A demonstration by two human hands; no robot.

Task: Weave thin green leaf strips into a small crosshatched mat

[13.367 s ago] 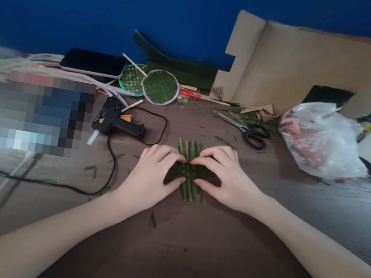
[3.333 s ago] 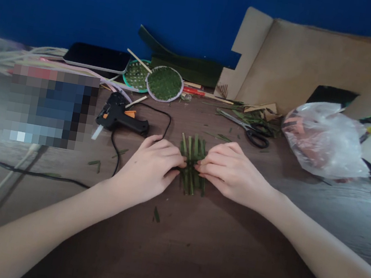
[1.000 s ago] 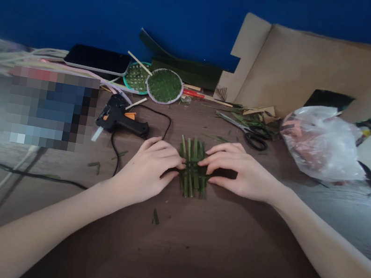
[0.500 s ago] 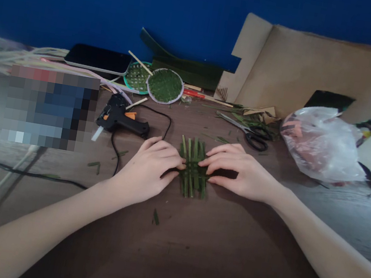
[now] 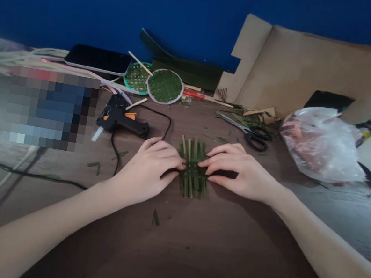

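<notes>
Leaf strips under both hands

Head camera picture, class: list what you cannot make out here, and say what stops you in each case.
- Middle of the green strip weave: covered by the fingertips of the left hand and right hand.
- Object left of the glue gun: pixelated, unreadable.
- Contents of the plastic bag: blurred by crumpled film.
- Dark item behind the cardboard: only a patch shows through the cut-out.
- Pale cords at the left edge: cut off by the frame.
</notes>
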